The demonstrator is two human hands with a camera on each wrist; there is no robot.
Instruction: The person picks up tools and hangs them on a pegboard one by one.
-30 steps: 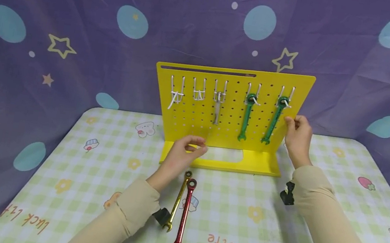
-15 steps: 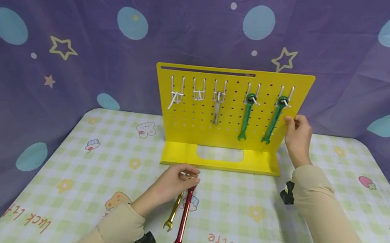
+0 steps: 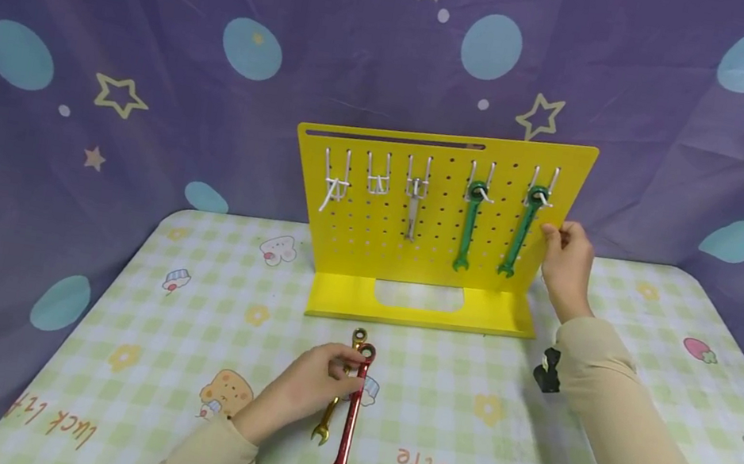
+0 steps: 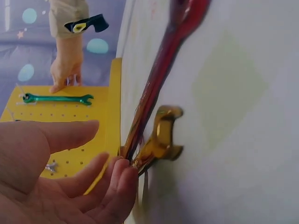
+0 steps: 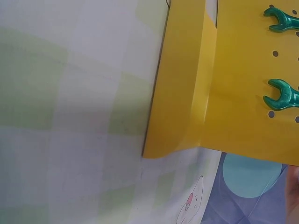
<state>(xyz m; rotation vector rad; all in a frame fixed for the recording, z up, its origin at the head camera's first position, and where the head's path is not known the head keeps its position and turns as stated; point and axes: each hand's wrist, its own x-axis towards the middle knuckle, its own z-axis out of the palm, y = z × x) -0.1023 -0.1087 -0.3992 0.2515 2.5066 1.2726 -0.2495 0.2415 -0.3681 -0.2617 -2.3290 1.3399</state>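
Observation:
On the tablecloth a red combination wrench [image 3: 347, 433] and a shorter gold wrench [image 3: 324, 421] lie side by side. My left hand [image 3: 306, 385] is over their upper parts, fingertips right at the shafts. In the left wrist view, the thumb stands apart from the fingers, near the gold wrench's jaw end [image 4: 163, 133] and the red shaft [image 4: 154, 81]. With thumb in front, my right hand [image 3: 566, 269] pinches the right edge of a yellow pegboard [image 3: 428, 264]. Two green wrenches [image 3: 469, 234] and a small silver wrench [image 3: 412, 218] hang from its hooks.
Two white hooks [image 3: 335, 188] at the board's left bear no wrench. The board's base [image 3: 340, 299] rests on the checked tablecloth [image 3: 530, 432]. Behind the table hangs a purple curtain [image 3: 369, 55].
My left hand has come down from in front of the board's base, toward me, to the red and gold wrenches. The right hand keeps its place on the board's edge.

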